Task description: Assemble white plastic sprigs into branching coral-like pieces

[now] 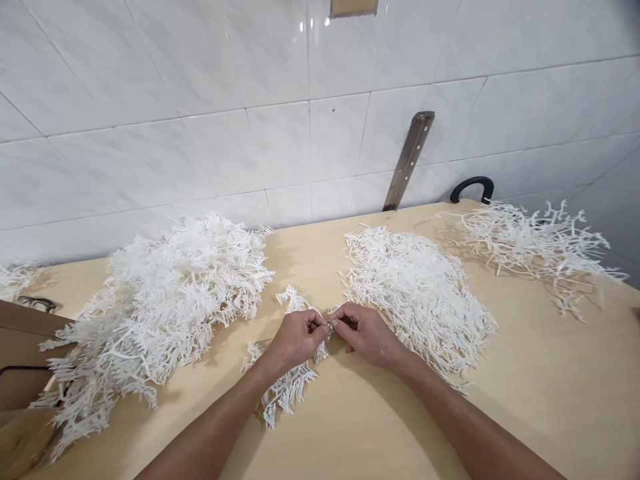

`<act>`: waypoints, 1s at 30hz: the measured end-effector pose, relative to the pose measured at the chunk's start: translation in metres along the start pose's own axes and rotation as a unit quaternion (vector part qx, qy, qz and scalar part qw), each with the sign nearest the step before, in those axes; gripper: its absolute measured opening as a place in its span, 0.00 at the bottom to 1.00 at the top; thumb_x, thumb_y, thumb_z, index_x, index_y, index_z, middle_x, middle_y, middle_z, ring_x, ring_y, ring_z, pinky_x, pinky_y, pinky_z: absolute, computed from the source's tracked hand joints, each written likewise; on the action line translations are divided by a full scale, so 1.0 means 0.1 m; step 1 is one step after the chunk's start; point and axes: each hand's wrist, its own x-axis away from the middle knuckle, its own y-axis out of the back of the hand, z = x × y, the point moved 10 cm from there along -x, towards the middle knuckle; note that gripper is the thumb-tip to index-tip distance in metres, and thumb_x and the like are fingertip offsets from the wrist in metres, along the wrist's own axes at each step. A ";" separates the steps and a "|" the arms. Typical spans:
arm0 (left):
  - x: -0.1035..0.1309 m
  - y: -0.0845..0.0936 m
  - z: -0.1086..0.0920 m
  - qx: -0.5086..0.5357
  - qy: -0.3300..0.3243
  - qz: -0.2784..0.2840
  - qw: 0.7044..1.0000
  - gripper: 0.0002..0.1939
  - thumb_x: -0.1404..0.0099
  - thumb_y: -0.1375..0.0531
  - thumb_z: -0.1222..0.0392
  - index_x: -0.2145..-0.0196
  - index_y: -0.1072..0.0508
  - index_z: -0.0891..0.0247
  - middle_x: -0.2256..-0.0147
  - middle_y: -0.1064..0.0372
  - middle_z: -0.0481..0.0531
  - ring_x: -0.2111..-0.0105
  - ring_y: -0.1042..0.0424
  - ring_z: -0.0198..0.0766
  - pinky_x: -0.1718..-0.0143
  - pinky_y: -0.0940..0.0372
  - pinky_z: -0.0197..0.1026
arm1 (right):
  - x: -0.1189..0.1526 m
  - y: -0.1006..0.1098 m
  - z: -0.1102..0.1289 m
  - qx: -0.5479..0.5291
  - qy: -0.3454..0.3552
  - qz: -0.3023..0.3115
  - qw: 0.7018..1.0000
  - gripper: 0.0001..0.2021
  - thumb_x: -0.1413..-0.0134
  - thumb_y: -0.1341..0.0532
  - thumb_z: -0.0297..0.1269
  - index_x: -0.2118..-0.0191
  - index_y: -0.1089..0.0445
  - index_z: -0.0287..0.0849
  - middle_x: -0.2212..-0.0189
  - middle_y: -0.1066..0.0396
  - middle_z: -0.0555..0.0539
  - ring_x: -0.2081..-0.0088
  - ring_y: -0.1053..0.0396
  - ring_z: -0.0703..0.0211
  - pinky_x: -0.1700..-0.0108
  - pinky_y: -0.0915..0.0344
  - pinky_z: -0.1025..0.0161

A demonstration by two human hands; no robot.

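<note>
My left hand [299, 339] and my right hand [369, 333] meet low over the table, thumbs and fingertips nearly touching. Each hand is closed in a pinch. Between the fingertips is part of a white branched plastic piece [291, 387], comb-like with many short prongs. More of it shows under and around my left hand; whether that is one piece or several I cannot tell. Just right of my right hand spreads a flat pile of loose thin white sticks [417, 293]. Left of my left hand rises a larger heap of white branched pieces [175, 287].
Thin, bare-looking white branches [530, 243] lie at the right rear of the wooden table [555, 387]. Behind them is a black curved handle [473, 187]. A metal strip [410, 160] leans at the tiled wall [275, 147]. A brown box [25, 347] and dark glasses [37, 304] are at left.
</note>
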 end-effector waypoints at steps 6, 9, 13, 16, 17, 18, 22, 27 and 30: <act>0.00 0.04 -0.03 -0.032 0.006 -0.010 0.999 0.07 0.43 0.42 0.59 0.76 0.31 0.63 0.79 0.39 0.45 0.77 0.42 0.32 0.76 0.47 0.35 | 0.04 -0.01 0.23 0.119 0.141 -0.061 0.981 0.09 0.37 0.46 0.34 0.64 0.28 0.45 0.65 0.29 0.44 0.69 0.30 0.58 0.68 0.32 0.60; -0.02 0.06 -0.04 -0.033 0.020 0.005 0.999 0.07 0.43 0.43 0.59 0.76 0.31 0.63 0.79 0.40 0.45 0.77 0.43 0.32 0.77 0.49 0.34 | 0.08 -0.03 0.29 0.146 0.200 -0.104 0.963 0.08 0.36 0.47 0.31 0.61 0.30 0.44 0.60 0.29 0.42 0.63 0.29 0.55 0.61 0.31 0.58; -0.04 0.08 -0.03 -0.013 0.034 0.006 0.999 0.06 0.44 0.43 0.61 0.76 0.31 0.64 0.79 0.42 0.44 0.78 0.45 0.30 0.78 0.49 0.34 | 0.09 -0.07 0.29 0.170 0.214 -0.142 0.951 0.07 0.38 0.48 0.28 0.61 0.34 0.44 0.59 0.30 0.41 0.62 0.30 0.56 0.61 0.32 0.60; -0.05 0.07 -0.02 0.005 0.025 0.000 1.000 0.06 0.44 0.43 0.60 0.75 0.31 0.64 0.78 0.39 0.45 0.77 0.42 0.31 0.76 0.47 0.34 | 0.09 -0.08 0.28 0.192 0.197 -0.169 0.946 0.06 0.39 0.48 0.27 0.65 0.37 0.45 0.63 0.31 0.43 0.64 0.31 0.56 0.63 0.34 0.61; -0.06 0.07 -0.02 0.011 0.022 -0.001 1.000 0.06 0.44 0.43 0.60 0.75 0.31 0.65 0.78 0.38 0.45 0.77 0.42 0.31 0.75 0.47 0.35 | 0.09 -0.08 0.28 0.200 0.193 -0.175 0.944 0.07 0.39 0.49 0.27 0.66 0.38 0.45 0.65 0.32 0.44 0.64 0.32 0.56 0.63 0.34 0.61; -0.07 0.06 -0.01 0.015 0.020 -0.002 1.000 0.06 0.44 0.42 0.60 0.75 0.31 0.64 0.78 0.38 0.45 0.76 0.41 0.32 0.74 0.46 0.35 | 0.09 -0.09 0.29 0.207 0.192 -0.181 0.942 0.07 0.39 0.49 0.27 0.66 0.39 0.45 0.66 0.32 0.45 0.64 0.32 0.55 0.63 0.35 0.61; -0.09 0.07 0.04 0.026 0.014 -0.012 0.999 0.06 0.45 0.42 0.59 0.76 0.32 0.64 0.78 0.39 0.44 0.77 0.41 0.31 0.74 0.46 0.35 | 0.10 -0.09 0.30 0.221 0.193 -0.200 0.935 0.08 0.38 0.50 0.27 0.66 0.39 0.45 0.67 0.32 0.45 0.64 0.33 0.55 0.63 0.36 0.61; -0.08 0.08 0.04 0.025 0.004 -0.014 1.000 0.06 0.45 0.42 0.59 0.76 0.33 0.64 0.78 0.40 0.44 0.76 0.41 0.32 0.74 0.47 0.35 | 0.11 -0.12 0.34 0.239 0.212 -0.207 0.925 0.08 0.34 0.50 0.29 0.64 0.37 0.44 0.65 0.32 0.43 0.63 0.32 0.55 0.64 0.35 0.61; -0.07 0.09 0.01 0.023 -0.002 -0.016 1.000 0.06 0.45 0.42 0.59 0.76 0.33 0.64 0.78 0.40 0.44 0.76 0.42 0.32 0.74 0.47 0.35 | 0.12 -0.11 0.36 0.237 0.218 -0.220 0.921 0.08 0.34 0.50 0.29 0.64 0.37 0.44 0.66 0.31 0.44 0.63 0.32 0.55 0.64 0.35 0.61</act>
